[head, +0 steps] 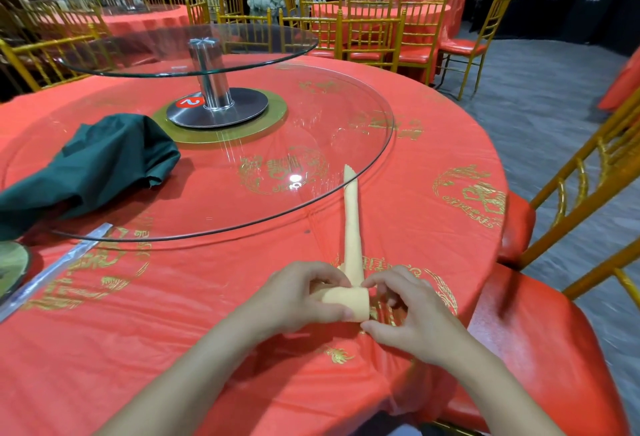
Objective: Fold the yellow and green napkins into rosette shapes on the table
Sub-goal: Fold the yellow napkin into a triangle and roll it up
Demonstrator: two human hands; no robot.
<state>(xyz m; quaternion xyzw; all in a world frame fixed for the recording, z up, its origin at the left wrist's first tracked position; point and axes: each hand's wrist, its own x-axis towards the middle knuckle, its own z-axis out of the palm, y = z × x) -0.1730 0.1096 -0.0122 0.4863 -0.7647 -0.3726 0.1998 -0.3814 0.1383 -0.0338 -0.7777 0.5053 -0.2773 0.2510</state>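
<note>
The grip is shared: the coiled near end of the yellow napkin (346, 304) is pinched by the left hand (298, 297) and right hand (412, 311), its unrolled strip stretched straight away across the surface (207, 297).

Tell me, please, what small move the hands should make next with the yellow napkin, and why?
Probably keep rolling: the left hand turns the coiled end onward while the right hand steadies it. The yellow napkin is coiled only at its near end; a long folded strip lies unrolled, its tip on the glass turntable.
</note>
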